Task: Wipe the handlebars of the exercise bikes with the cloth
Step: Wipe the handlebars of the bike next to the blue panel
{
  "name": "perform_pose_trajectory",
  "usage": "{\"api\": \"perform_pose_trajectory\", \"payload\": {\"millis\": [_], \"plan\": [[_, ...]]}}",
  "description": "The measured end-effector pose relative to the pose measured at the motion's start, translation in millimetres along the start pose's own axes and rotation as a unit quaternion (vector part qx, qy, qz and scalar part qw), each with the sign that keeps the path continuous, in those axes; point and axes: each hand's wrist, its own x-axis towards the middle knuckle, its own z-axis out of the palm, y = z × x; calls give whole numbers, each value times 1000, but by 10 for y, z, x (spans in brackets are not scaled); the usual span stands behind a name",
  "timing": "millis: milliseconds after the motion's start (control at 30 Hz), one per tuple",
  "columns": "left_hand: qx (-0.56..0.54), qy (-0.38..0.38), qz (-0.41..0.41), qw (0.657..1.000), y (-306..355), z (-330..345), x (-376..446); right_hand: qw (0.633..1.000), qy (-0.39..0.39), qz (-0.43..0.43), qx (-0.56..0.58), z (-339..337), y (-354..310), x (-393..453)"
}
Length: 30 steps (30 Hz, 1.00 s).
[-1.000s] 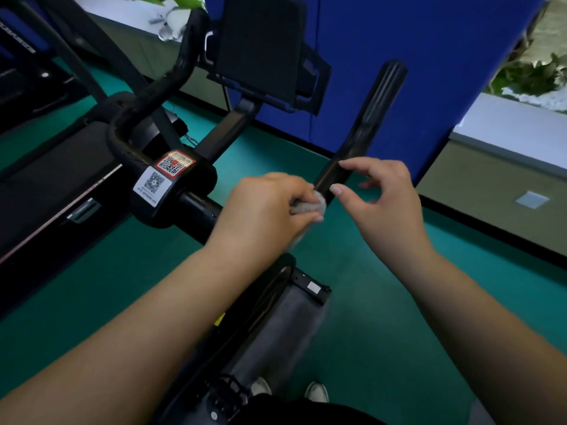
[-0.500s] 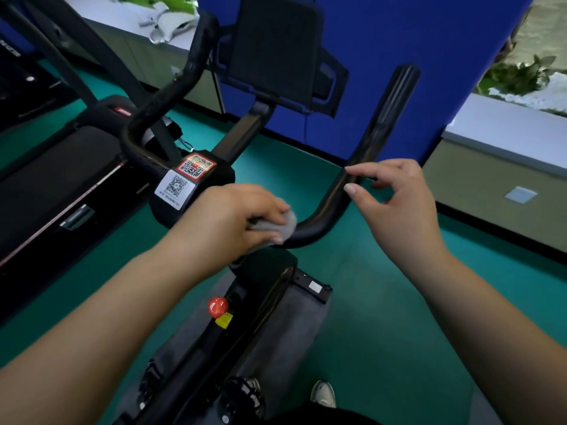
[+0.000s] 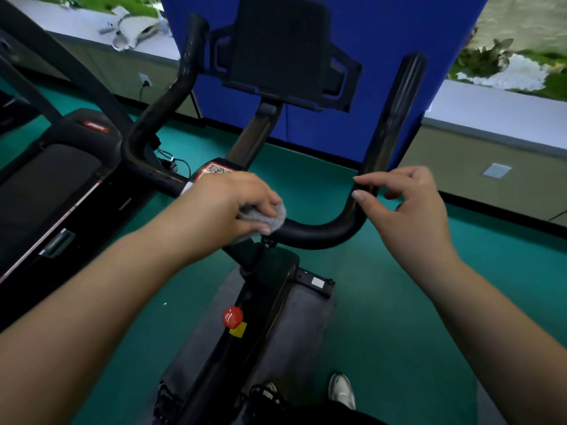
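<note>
A black exercise bike fills the middle of the view, with U-shaped black handlebars [image 3: 319,234]. My left hand [image 3: 227,207] grips a small grey cloth [image 3: 264,217] wrapped over the horizontal bar just right of the stem, beside a QR-code sticker [image 3: 216,168]. My right hand [image 3: 408,210] hovers at the right bend of the bar, its thumb and forefinger spread close to the upright right grip [image 3: 395,111] and holding nothing. The left grip [image 3: 165,105] rises bare on the other side.
A black screen holder [image 3: 282,47] sits above the stem before a blue partition [image 3: 383,26]. A treadmill [image 3: 49,191] stands close on the left. A red knob [image 3: 233,316] sits on the frame below. Green floor lies to the right, with a low ledge [image 3: 491,118] behind.
My left hand has slid the cloth leftward and down along the bar, from the lower part of the right grip toward the stem. My right hand stayed near the right bend.
</note>
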Motion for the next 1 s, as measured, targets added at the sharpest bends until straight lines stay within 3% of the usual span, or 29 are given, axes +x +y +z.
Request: {"api": "perform_pose_trajectory", "payload": {"millis": [200,400,600,733,900,1000], "plan": [[-61,-40,72,995,316,294,196,999,25,18,-12,41,-63,-39],[-3,-66,39,997,-100,-92,124,999,8,41,-1,23,-92,-42],[-27,-50,40,998,63,51,164,999,35,40,12,-23,-93,-78],[-86,-33,-19,996,337,263,286,997,55,51,25,-57,-38,-111],[-116,-51,-150,981,529,370,481,995,68,60,46,-88,12,-102],[-166,-10,-203,965,560,476,534,995,65,62,45,-112,44,-68]]}}
